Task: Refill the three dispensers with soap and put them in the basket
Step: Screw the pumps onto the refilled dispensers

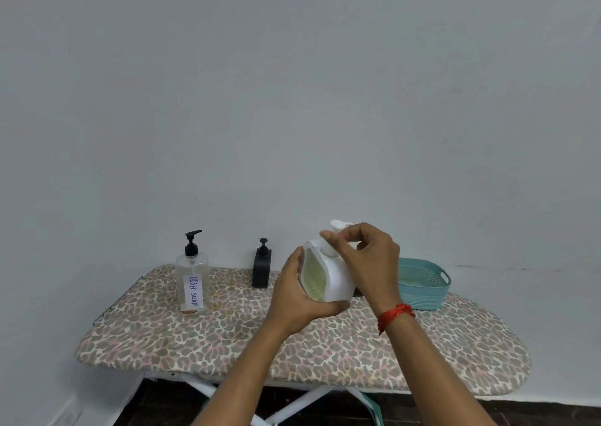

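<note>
1. Background: plain pale grey wall [292,100], with a dark floor [162,403] strip at the bottom.
2. Surface: one ironing board [227,338] with a leopard-print cover, standing on white crossed legs [292,403].
3. Pump bottles in view: three in total, two standing on the board and one in the hands.
4. One clear bottle [192,282] with a black pump stands upright at the board's left rear. Its white label reads "DISH SOAP".
5. One black dispenser [261,271], small and square, stands upright to the right of the clear bottle and well apart from it.
6. One white dispenser [338,279] is held in the air above the board, between the black dispenser and the basket. It tilts slightly, and yellow-green liquid shows through its side panel.
7. One teal basket [426,282] sits at the right rear of the board, partly behind the right wrist. I cannot tell what is inside it.
8. Left hand [292,299]: fingers wrapped round the white dispenser's body from the left and under its base, gripping it.
9. Right hand [370,263]: fingers curled round the white pump head [335,227] on top of that dispenser, holding it.
10. One red thread band [395,313] is on the right wrist.
</note>
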